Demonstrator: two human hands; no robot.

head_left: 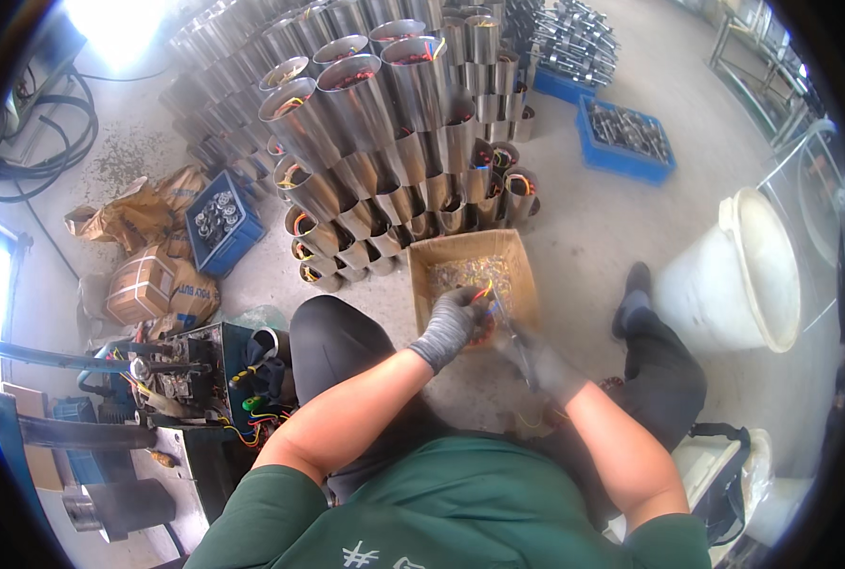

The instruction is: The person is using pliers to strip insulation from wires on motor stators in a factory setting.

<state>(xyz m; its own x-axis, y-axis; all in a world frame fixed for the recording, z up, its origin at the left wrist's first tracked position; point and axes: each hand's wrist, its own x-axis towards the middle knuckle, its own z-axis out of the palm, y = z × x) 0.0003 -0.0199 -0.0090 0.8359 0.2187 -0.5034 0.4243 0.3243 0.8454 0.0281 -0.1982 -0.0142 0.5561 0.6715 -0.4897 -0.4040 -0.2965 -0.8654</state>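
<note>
My left hand point(449, 324), in a grey knit glove, is closed around a bunch of red, yellow and blue wires point(484, 291). Just below those fingers shows part of a reddish wire coil point(484, 330), mostly hidden by the glove. My right hand point(553, 368), also gloved and smeared by motion, grips a long slim metal tool point(520, 353), possibly scissors, its tip up beside the wires. Both hands are over the near edge of an open cardboard box point(425, 284) with many small coloured scraps lying in it.
Stacked metal cylinders point(356, 104), several with coloured wires inside, rise beyond the box. Blue crates point(622, 169) of metal parts stand far right, another blue crate point(242, 232) at left. A white bucket point(693, 289) lies tilted at right. Machinery point(190, 365) is beside my left knee.
</note>
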